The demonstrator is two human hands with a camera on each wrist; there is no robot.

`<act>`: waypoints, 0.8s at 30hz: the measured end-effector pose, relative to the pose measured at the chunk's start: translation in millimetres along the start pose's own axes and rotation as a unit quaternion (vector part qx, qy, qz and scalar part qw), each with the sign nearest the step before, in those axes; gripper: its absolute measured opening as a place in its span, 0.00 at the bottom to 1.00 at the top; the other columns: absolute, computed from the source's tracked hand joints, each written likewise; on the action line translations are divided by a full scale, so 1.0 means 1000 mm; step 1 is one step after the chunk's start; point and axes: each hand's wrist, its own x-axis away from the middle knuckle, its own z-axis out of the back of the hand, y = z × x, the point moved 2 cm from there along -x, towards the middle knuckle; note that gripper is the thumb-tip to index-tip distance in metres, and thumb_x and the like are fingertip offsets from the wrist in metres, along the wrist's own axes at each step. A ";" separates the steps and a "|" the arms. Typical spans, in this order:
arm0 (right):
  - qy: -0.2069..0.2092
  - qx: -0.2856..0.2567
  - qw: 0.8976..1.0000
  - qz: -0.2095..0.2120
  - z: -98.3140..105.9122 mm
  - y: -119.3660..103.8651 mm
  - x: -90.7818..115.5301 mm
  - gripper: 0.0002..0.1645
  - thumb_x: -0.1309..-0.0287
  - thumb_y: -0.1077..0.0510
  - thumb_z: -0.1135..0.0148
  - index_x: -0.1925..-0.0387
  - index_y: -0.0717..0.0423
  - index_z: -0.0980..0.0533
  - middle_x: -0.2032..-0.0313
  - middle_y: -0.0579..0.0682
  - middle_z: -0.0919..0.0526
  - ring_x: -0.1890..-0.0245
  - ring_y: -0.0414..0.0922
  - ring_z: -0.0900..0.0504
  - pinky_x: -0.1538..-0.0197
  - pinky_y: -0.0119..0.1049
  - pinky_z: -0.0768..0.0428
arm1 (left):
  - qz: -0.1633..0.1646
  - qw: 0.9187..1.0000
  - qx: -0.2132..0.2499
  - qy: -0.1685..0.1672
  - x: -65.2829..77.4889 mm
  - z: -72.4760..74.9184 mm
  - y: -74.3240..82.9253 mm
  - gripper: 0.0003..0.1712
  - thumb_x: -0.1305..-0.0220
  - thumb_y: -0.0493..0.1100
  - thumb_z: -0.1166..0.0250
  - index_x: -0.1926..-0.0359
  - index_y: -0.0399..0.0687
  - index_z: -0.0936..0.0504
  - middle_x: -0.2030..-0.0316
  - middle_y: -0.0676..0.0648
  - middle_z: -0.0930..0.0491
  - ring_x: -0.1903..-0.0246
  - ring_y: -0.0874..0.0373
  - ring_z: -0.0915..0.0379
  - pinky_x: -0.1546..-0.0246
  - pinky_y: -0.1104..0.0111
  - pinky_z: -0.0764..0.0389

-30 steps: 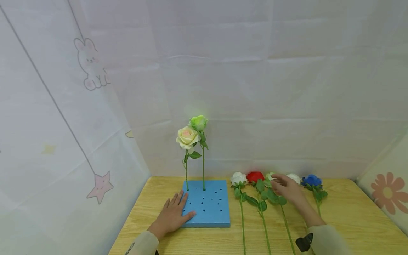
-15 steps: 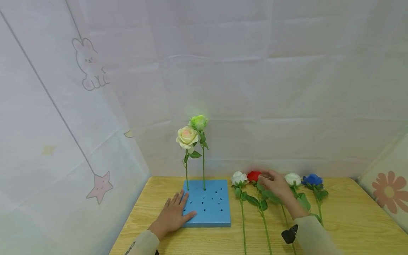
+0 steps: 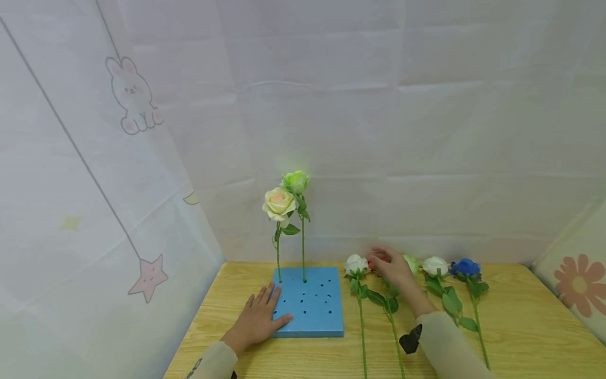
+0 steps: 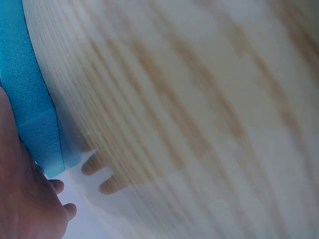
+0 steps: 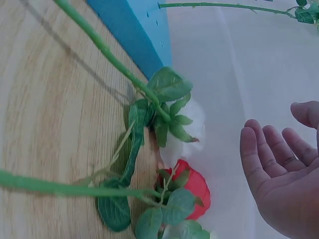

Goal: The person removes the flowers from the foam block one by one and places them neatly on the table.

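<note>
Blue board (image 3: pixel 314 306), taken as a clock face from my remote post: I see the left hand (image 3: pixel 258 318) spread on its edge near 8 o'clock, a cream rose (image 3: pixel 279 204) upright at 10 and a green rose (image 3: pixel 295 181) upright at 12. Out toward 2 o'clock, the right hand (image 3: pixel 392 267) partly hides a red rose (image 3: pixel 393 305) lying beside a white rose (image 3: pixel 355 264).

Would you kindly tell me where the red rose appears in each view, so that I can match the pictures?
Right wrist: the red rose lies low, just right of centre, below a white rose in that picture.
Head: right of centre, mostly hidden by the right hand.
Left wrist: not in it.
Shared landmark: the blue board, which shows in all three views.
</note>
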 end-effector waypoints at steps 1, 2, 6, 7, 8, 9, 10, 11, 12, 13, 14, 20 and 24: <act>0.001 0.000 1.000 0.001 -0.003 0.000 -0.001 0.33 0.28 0.49 0.39 0.29 0.59 0.32 0.38 0.64 0.23 0.44 0.59 0.19 0.48 0.46 0.16 | 0.000 1.000 0.000 0.000 0.000 0.000 0.000 0.58 0.34 0.83 0.62 0.19 0.48 0.51 0.20 0.41 0.57 0.22 0.37 0.58 0.29 0.35 0.52; 0.000 -0.001 1.000 0.005 -0.005 0.000 -0.003 0.32 0.28 0.50 0.39 0.29 0.60 0.32 0.39 0.64 0.23 0.45 0.59 0.18 0.50 0.45 0.15 | 0.000 1.000 0.000 0.000 0.000 -0.001 -0.001 0.58 0.34 0.83 0.62 0.18 0.49 0.51 0.19 0.41 0.57 0.22 0.37 0.58 0.29 0.35 0.52; -0.010 -0.041 0.999 0.007 -0.015 -0.001 -0.008 0.29 0.28 0.54 0.38 0.31 0.59 0.30 0.41 0.64 0.21 0.47 0.58 0.17 0.52 0.43 0.14 | 0.000 1.000 -0.003 -0.001 -0.002 -0.002 -0.001 0.58 0.35 0.83 0.62 0.18 0.49 0.51 0.19 0.41 0.57 0.22 0.37 0.58 0.29 0.35 0.52; -0.010 -0.048 0.999 0.007 -0.017 -0.001 -0.009 0.29 0.28 0.55 0.38 0.31 0.59 0.30 0.41 0.63 0.21 0.48 0.57 0.16 0.52 0.44 0.14 | 0.000 1.000 -0.005 -0.002 -0.002 -0.002 -0.002 0.58 0.35 0.83 0.62 0.18 0.49 0.51 0.19 0.41 0.57 0.22 0.37 0.58 0.29 0.35 0.52; -0.012 -0.054 0.998 0.006 -0.018 -0.002 -0.010 0.29 0.29 0.55 0.38 0.31 0.59 0.30 0.42 0.62 0.21 0.48 0.56 0.16 0.53 0.43 0.14 | -0.001 1.000 -0.006 -0.002 -0.002 -0.002 -0.002 0.59 0.35 0.83 0.63 0.18 0.49 0.51 0.19 0.41 0.57 0.22 0.37 0.58 0.29 0.35 0.52; -0.011 -0.060 0.998 0.003 -0.021 -0.002 -0.011 0.29 0.29 0.54 0.37 0.31 0.58 0.29 0.42 0.61 0.20 0.49 0.55 0.16 0.53 0.43 0.14 | -0.001 1.000 -0.006 -0.002 -0.002 -0.002 -0.002 0.59 0.35 0.83 0.63 0.18 0.49 0.51 0.19 0.41 0.57 0.22 0.37 0.58 0.29 0.35 0.52; -0.010 -0.059 0.998 0.002 -0.022 -0.002 -0.011 0.29 0.29 0.54 0.37 0.31 0.57 0.29 0.42 0.60 0.20 0.49 0.54 0.16 0.52 0.42 0.14 | -0.001 1.000 -0.006 -0.002 -0.002 -0.001 -0.002 0.59 0.35 0.83 0.63 0.18 0.49 0.51 0.20 0.41 0.57 0.22 0.37 0.58 0.29 0.35 0.52; -0.009 -0.061 0.998 0.002 -0.024 -0.003 -0.012 0.30 0.30 0.53 0.36 0.31 0.57 0.29 0.42 0.60 0.20 0.49 0.54 0.15 0.53 0.42 0.14 | -0.001 1.000 -0.006 -0.002 -0.002 -0.001 -0.001 0.59 0.35 0.83 0.63 0.18 0.49 0.51 0.20 0.41 0.57 0.22 0.37 0.58 0.29 0.35 0.52; -0.010 -0.062 0.998 0.002 -0.026 -0.003 -0.013 0.30 0.30 0.53 0.36 0.31 0.57 0.29 0.42 0.60 0.20 0.49 0.54 0.16 0.51 0.43 0.15 | -0.001 1.000 -0.006 -0.002 -0.002 0.000 -0.001 0.58 0.35 0.83 0.62 0.18 0.49 0.51 0.20 0.41 0.57 0.22 0.37 0.58 0.29 0.35 0.52; -0.012 -0.062 0.998 -0.001 -0.028 -0.005 -0.014 0.30 0.30 0.53 0.37 0.30 0.57 0.30 0.41 0.59 0.20 0.48 0.54 0.16 0.50 0.45 0.15 | -0.001 1.000 -0.007 -0.003 -0.002 0.000 -0.001 0.58 0.35 0.83 0.62 0.19 0.48 0.51 0.20 0.41 0.56 0.22 0.37 0.58 0.29 0.35 0.52; -0.013 -0.064 0.998 -0.002 -0.029 -0.005 -0.015 0.30 0.30 0.53 0.36 0.30 0.57 0.30 0.41 0.60 0.20 0.47 0.55 0.16 0.49 0.46 0.16 | -0.001 1.000 -0.007 -0.003 -0.001 0.000 -0.001 0.58 0.34 0.82 0.61 0.19 0.48 0.51 0.20 0.40 0.56 0.22 0.36 0.58 0.29 0.35 0.52; -0.030 -0.083 0.996 -0.008 -0.041 -0.010 -0.020 0.32 0.29 0.55 0.38 0.29 0.59 0.32 0.39 0.61 0.23 0.44 0.59 0.19 0.41 0.54 0.20 | -0.008 1.000 -0.010 -0.004 0.000 0.003 0.001 0.56 0.32 0.80 0.59 0.19 0.46 0.49 0.20 0.39 0.55 0.23 0.34 0.57 0.30 0.34 0.52; -0.037 -0.094 0.995 -0.012 -0.049 -0.011 -0.022 0.31 0.28 0.57 0.39 0.29 0.60 0.33 0.40 0.62 0.24 0.43 0.60 0.20 0.41 0.54 0.21 | -0.016 1.000 -0.008 -0.002 0.000 0.003 0.002 0.56 0.31 0.79 0.58 0.19 0.45 0.48 0.20 0.37 0.54 0.24 0.32 0.56 0.30 0.33 0.52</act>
